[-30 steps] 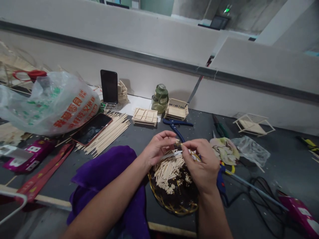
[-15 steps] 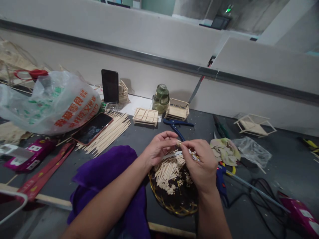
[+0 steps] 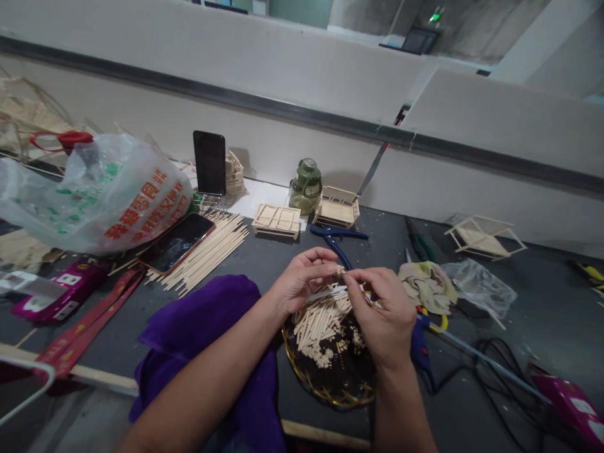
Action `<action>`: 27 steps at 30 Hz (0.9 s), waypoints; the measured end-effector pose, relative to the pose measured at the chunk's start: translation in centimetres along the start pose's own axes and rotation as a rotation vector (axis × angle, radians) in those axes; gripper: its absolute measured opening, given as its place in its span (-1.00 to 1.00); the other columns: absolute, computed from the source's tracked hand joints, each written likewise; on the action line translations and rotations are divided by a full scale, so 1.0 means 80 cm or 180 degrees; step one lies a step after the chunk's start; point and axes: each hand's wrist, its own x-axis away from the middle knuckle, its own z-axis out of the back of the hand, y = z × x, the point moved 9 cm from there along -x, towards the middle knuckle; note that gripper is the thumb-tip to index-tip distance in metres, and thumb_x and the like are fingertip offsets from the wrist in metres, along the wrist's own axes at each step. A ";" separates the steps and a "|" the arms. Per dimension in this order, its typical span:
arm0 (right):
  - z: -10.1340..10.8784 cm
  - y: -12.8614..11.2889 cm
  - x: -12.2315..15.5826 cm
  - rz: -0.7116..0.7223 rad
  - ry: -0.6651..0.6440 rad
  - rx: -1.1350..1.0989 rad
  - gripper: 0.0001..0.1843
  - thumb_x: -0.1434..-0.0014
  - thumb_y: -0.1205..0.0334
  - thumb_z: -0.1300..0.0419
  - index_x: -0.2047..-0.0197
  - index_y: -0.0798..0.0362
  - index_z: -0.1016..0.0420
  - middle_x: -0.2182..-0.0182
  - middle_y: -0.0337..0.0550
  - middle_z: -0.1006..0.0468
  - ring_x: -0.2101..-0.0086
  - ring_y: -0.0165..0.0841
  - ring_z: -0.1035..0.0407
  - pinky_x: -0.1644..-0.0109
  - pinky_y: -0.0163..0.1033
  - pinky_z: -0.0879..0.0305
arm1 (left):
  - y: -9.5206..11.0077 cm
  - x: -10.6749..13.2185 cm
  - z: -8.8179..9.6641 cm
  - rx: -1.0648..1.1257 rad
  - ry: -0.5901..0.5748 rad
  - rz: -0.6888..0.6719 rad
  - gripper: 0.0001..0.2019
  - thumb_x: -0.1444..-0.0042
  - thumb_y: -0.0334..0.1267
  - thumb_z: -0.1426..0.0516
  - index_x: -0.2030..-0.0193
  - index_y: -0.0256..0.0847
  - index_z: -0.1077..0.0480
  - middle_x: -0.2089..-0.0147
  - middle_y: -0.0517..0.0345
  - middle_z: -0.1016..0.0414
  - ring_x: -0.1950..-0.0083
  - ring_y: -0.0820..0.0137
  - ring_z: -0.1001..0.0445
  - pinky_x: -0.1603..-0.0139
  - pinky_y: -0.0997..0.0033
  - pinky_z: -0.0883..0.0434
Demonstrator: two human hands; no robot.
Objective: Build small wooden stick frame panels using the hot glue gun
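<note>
My left hand (image 3: 306,277) pinches a small pale wooden piece (image 3: 340,270) between thumb and fingers, above a dark round tray with a gold rim (image 3: 325,397). Right beside that piece, the thumb and index finger of my right hand (image 3: 381,308) are pressed together; whatever they hold is too small to make out. Under the hands, short cut wooden sticks (image 3: 318,324) lie heaped in the tray, with tiny wooden bits (image 3: 323,358) in front of them. Blue-handled pliers (image 3: 340,234) rest just behind my hands.
Small stick-built furniture models (image 3: 276,220) stand at the back by a green bottle (image 3: 306,185). Long sticks (image 3: 212,251), a phone (image 3: 178,244) and a plastic bag (image 3: 123,201) are left; purple cloth (image 3: 202,333) is near my left forearm. A blue glue gun (image 3: 419,346) with its cord lies right.
My right fingertips have moved slightly right, away from the small piece in my left fingers. The whole view has shifted a little; the things on the table stay in place.
</note>
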 end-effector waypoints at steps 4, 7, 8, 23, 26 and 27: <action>-0.001 0.001 0.000 -0.0008 -0.0008 0.0026 -0.95 -0.23 0.33 -0.22 0.27 0.02 -0.51 0.37 -0.19 -0.51 0.32 -0.33 -0.37 0.21 -0.20 -0.28 | 0.000 0.000 0.000 -0.0017 0.0019 0.0013 -0.65 0.23 -0.40 -0.43 0.26 -0.33 -0.48 0.48 0.27 -0.46 0.47 0.59 -0.43 0.38 0.58 -0.32; -0.001 0.002 0.001 -0.0010 -0.0017 -0.0017 -0.95 -0.23 0.34 -0.22 0.27 0.02 -0.51 0.37 -0.19 -0.51 0.31 -0.33 -0.37 0.20 -0.20 -0.28 | 0.000 0.000 0.000 -0.0002 0.0002 0.0011 -0.65 0.22 -0.41 -0.43 0.26 -0.33 -0.48 0.49 0.28 -0.45 0.49 0.61 -0.41 0.40 0.60 -0.31; -0.001 0.002 0.001 -0.0012 -0.0013 -0.0040 -0.94 -0.23 0.35 -0.22 0.26 0.02 -0.51 0.37 -0.19 -0.51 0.31 -0.33 -0.37 0.20 -0.20 -0.29 | -0.001 0.000 0.001 0.0001 -0.0002 0.0008 -0.66 0.22 -0.41 -0.43 0.26 -0.33 -0.47 0.48 0.27 -0.46 0.49 0.61 -0.41 0.41 0.60 -0.31; -0.002 0.017 0.004 -0.0328 0.0084 -0.0222 -0.91 -0.24 0.25 -0.21 0.29 0.00 -0.54 0.39 -0.19 -0.51 0.36 -0.33 -0.38 0.28 -0.22 -0.30 | -0.001 0.000 0.000 -0.0028 -0.0001 0.0009 -0.65 0.23 -0.42 -0.43 0.26 -0.33 -0.48 0.47 0.24 -0.49 0.47 0.58 -0.44 0.37 0.58 -0.34; -0.005 0.022 0.005 -0.0425 0.0057 -0.0347 -0.90 -0.24 0.23 -0.22 0.31 0.00 -0.55 0.41 -0.20 -0.51 0.38 -0.35 -0.37 0.32 -0.24 -0.28 | -0.001 0.000 -0.001 -0.0051 -0.0029 -0.0010 -0.65 0.23 -0.42 -0.43 0.27 -0.33 -0.48 0.45 0.22 -0.51 0.43 0.56 -0.47 0.32 0.55 -0.37; -0.006 0.022 0.005 -0.0441 0.0045 -0.0372 -0.90 -0.23 0.23 -0.23 0.31 0.01 -0.55 0.42 -0.20 -0.51 0.39 -0.35 -0.36 0.33 -0.24 -0.28 | -0.001 0.000 -0.001 -0.0049 -0.0032 -0.0016 -0.66 0.23 -0.42 -0.43 0.27 -0.33 -0.47 0.45 0.21 -0.51 0.43 0.55 -0.48 0.30 0.55 -0.38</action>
